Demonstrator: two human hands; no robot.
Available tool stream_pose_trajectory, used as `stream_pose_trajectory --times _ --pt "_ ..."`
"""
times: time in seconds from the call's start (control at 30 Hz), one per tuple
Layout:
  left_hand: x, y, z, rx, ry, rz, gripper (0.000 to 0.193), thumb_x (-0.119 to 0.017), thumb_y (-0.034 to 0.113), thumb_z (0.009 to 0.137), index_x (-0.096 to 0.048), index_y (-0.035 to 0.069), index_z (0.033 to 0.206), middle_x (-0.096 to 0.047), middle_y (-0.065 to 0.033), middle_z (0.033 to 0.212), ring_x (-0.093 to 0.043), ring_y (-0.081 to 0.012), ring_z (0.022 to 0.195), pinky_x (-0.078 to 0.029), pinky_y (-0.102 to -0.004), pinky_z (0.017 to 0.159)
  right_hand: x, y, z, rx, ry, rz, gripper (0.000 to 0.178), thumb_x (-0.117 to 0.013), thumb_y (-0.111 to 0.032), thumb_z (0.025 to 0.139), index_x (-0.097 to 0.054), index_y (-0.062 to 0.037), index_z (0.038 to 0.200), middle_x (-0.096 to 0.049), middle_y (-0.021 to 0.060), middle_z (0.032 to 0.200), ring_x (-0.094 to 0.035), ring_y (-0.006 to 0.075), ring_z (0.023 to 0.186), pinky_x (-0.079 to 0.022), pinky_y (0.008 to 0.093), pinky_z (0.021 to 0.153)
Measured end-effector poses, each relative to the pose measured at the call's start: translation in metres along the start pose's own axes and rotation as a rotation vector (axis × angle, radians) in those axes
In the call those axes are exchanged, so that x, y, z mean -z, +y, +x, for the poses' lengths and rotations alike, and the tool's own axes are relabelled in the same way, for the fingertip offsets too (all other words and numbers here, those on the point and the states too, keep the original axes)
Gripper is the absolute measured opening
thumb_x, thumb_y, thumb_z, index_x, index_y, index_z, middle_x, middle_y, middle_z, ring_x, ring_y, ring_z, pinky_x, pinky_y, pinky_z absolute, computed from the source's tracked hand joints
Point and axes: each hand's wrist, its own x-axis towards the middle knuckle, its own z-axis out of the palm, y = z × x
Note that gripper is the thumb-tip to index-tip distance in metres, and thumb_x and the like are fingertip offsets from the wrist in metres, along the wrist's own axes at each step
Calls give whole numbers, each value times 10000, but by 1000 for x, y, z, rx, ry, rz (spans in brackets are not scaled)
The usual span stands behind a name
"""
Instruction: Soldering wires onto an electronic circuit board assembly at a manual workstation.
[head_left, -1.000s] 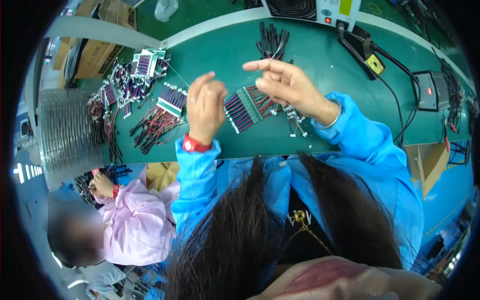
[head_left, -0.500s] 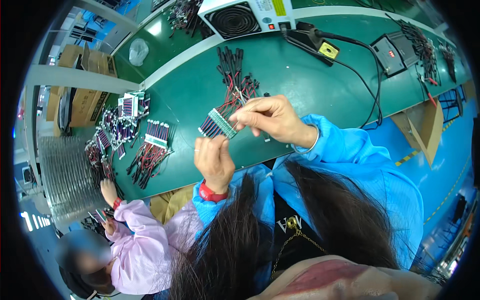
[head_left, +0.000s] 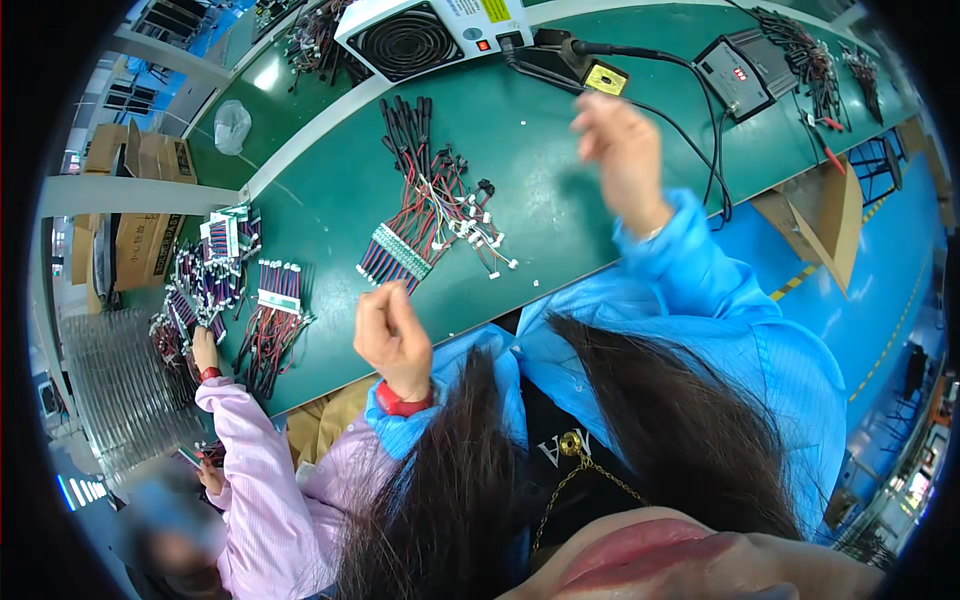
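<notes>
A green circuit board strip [head_left: 402, 250] lies tilted on the bench, with a row of red and black wires along its lower left side. From its other side, a bundle of red, black and white wires [head_left: 428, 190] fans out to black sleeved ends and small white connectors. Just below the strip is my left hand [head_left: 393, 340], fingers curled inward; whatever they may hold is hidden. Motion smears my right hand [head_left: 622, 160], which is raised over the bench to the right of the bundle, near a black stand with a yellow pad [head_left: 605, 79].
A white box with a fan [head_left: 410, 42] stands at the back. Cables run toward a grey station with a red display [head_left: 742, 75]. More wired boards [head_left: 280, 300] lie left, beside a co-worker's hand [head_left: 205, 350]. A cardboard box [head_left: 825, 215] sits beyond the right edge.
My right hand has left the strip and moved up and right. My left hand has drawn slightly back from the strip. The co-worker's hand has reached farther up. The whole view has shifted.
</notes>
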Motion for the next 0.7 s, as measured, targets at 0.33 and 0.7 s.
stream_pose_trajectory --times 0.33,0.7 --pt "-5 -11 5 -35 83 87 129 -690 9 872 -714 -9 997 -465 68 602 -285 -14 534 -220 -209 469 31 -33 100 107 23 -688 345 -732 -287 850 -640 -24 1053 -698 74 839 -666 143 689 -501 243 587" --pt "8 -55 -4 63 151 162 106 -735 37 827 -728 25 932 -666 -56 707 -482 -81 508 -359 -259 454 36 -34 72 457 125 -655 206 -731 -170 854 -701 1 966 -681 65 774 -598 89 653 -452 221 590"
